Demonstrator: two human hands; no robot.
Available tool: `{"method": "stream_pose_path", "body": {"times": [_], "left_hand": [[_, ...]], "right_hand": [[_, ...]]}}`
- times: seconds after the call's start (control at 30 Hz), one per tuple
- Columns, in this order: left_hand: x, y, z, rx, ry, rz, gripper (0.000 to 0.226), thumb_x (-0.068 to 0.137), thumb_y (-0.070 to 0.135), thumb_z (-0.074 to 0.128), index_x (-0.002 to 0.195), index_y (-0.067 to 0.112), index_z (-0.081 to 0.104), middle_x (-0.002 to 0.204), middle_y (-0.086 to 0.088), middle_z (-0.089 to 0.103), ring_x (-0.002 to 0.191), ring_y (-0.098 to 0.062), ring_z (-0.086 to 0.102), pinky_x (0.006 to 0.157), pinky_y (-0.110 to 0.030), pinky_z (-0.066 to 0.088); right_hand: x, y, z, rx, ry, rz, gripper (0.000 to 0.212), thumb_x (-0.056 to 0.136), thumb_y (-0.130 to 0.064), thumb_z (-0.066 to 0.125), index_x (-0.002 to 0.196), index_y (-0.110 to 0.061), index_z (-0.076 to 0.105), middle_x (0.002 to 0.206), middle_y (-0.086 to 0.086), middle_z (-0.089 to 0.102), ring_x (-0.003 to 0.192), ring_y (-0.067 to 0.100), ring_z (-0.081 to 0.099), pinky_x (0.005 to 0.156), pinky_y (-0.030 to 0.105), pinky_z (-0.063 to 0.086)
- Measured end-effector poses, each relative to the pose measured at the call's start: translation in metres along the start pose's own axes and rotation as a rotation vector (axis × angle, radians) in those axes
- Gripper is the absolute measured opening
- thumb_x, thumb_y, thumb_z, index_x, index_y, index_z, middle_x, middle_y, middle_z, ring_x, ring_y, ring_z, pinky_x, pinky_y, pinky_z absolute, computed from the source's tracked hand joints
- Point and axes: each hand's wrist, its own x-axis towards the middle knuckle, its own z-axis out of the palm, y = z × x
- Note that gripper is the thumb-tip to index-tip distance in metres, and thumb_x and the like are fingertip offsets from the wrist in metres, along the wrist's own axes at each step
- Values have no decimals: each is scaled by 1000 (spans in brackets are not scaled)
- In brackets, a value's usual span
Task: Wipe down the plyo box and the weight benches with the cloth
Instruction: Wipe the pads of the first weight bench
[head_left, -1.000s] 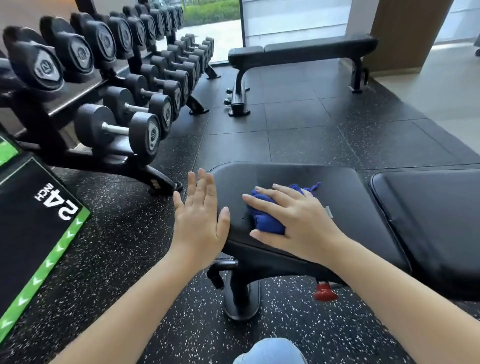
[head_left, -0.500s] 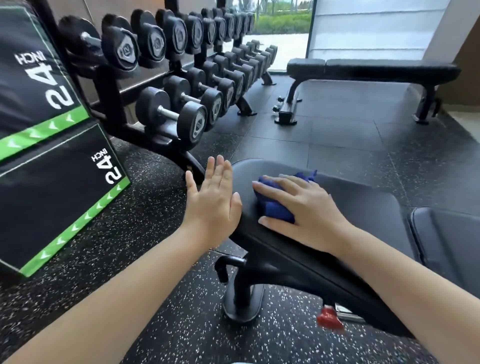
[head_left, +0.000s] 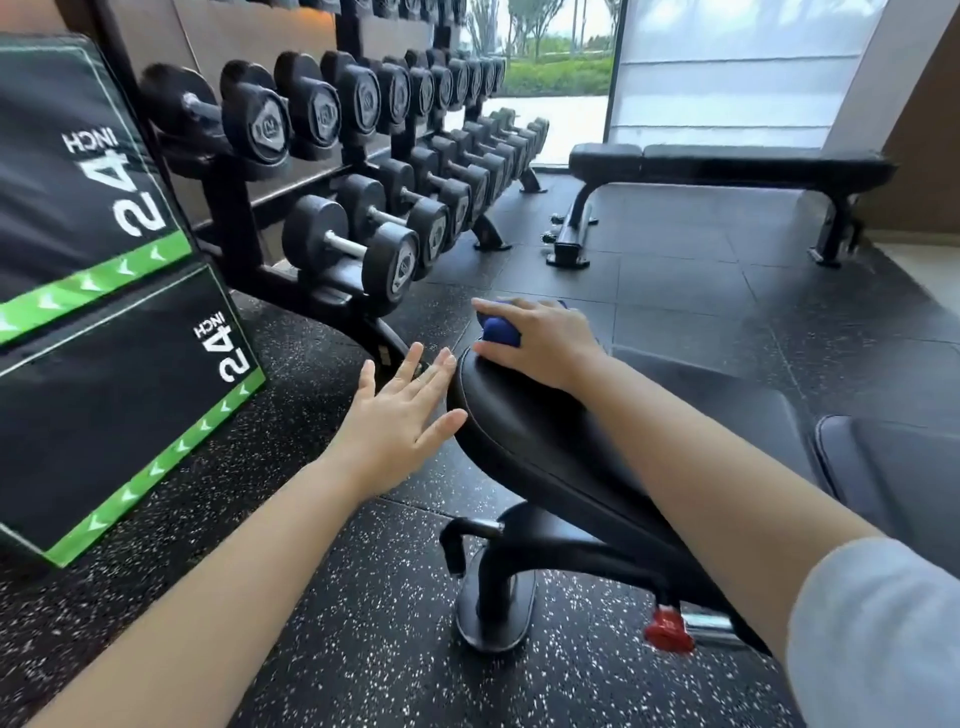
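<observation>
A black padded weight bench (head_left: 540, 441) runs from the middle of the view to the right. At its far end my right hand (head_left: 543, 338) grips a bunched blue cloth (head_left: 498, 327) and holds it down on the pad. My left hand (head_left: 400, 421) hovers flat with spread fingers beside the bench's left edge, its thumb close to the padding. A black plyo box (head_left: 93, 332) with green stripes and "24 INCH" lettering stands at the left. A second black weight bench (head_left: 727, 163) stands farther back by the window.
A rack of black dumbbells (head_left: 363, 156) lines the wall between the plyo box and the window. The near bench's base foot (head_left: 493, 603) and a red knob (head_left: 670, 629) sit below the pad. Speckled rubber floor (head_left: 337, 623) lies under my arms.
My right hand has slid the blue cloth forward to the far end of the bench pad. My view has swung left and lower, bringing the plyo box closer. My left hand stays beside the bench.
</observation>
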Motion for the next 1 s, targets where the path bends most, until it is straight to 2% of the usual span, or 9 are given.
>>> {"method": "stream_pose_path", "body": {"times": [0.1, 0.2, 0.33, 0.47, 0.53, 0.6, 0.7, 0.9, 1.0], "left_hand": [[-11, 3, 4, 8, -17, -21, 77, 68, 69, -10, 134, 31, -19, 142, 26, -13, 131, 0, -25, 109, -44, -14], [-16, 4, 7, 12, -25, -39, 65, 84, 65, 2, 135, 30, -19, 147, 23, -11, 132, -2, -24, 110, -45, -12], [-16, 7, 3, 45, -18, -46, 61, 96, 55, 16, 145, 28, -8, 149, 19, -13, 137, -9, -21, 110, -47, -10], [-16, 11, -2, 61, -29, -87, 60, 96, 48, 22, 147, 29, -4, 152, 14, -12, 140, -13, -16, 110, -48, -8], [-17, 10, -3, 68, -31, -106, 60, 96, 50, 21, 146, 30, -5, 154, 12, -9, 141, -14, -15, 110, -48, -7], [-21, 6, -4, 72, -18, -112, 65, 90, 63, 11, 143, 33, -11, 153, 14, -8, 141, -14, -15, 110, -49, -7], [-26, 3, -4, 64, 47, -111, 74, 70, 65, -10, 137, 34, -17, 147, 19, -13, 139, -10, -17, 110, -47, -8], [-27, 16, 8, -86, 185, -95, 72, 78, 60, -1, 143, 27, 1, 146, 20, 0, 136, -2, -13, 111, -45, -7], [-34, 15, 15, -92, 265, -109, 75, 82, 59, 5, 147, 21, 12, 147, 16, 3, 138, -6, -9, 111, -47, -5]], "right_hand": [[-16, -3, -2, 39, 9, -51, 60, 82, -66, 47, 137, -45, 37, 139, -9, 47, 129, 19, 41, 102, 36, 34], [-71, -11, -3, 140, 177, -254, 62, 77, -65, 46, 132, -36, 51, 129, -2, 58, 117, 25, 55, 93, 46, 44], [-119, -16, 1, -22, 300, -443, 56, 79, -59, 52, 129, -35, 53, 130, -1, 57, 113, 27, 58, 85, 46, 49], [-90, -26, 1, 68, 262, -379, 57, 77, -62, 49, 124, -33, 59, 122, -1, 63, 107, 27, 61, 78, 48, 52], [-61, -37, -3, 105, 188, -243, 59, 76, -66, 45, 126, -38, 57, 124, -5, 61, 112, 23, 58, 87, 44, 48], [-30, -42, -5, 38, 45, -104, 55, 81, -66, 45, 132, -45, 47, 132, -11, 53, 124, 18, 46, 97, 38, 40], [2, -45, -2, -21, -95, -62, 50, 85, -63, 46, 133, -47, 43, 131, -12, 50, 126, 18, 40, 100, 43, 36], [-35, -30, -7, 102, 40, -191, 49, 83, -62, 50, 128, -44, 50, 125, -11, 54, 123, 16, 43, 97, 40, 38], [-77, -15, -10, 163, 131, -274, 61, 73, -69, 37, 123, -41, 56, 116, -9, 60, 115, 19, 52, 90, 41, 43]]}}
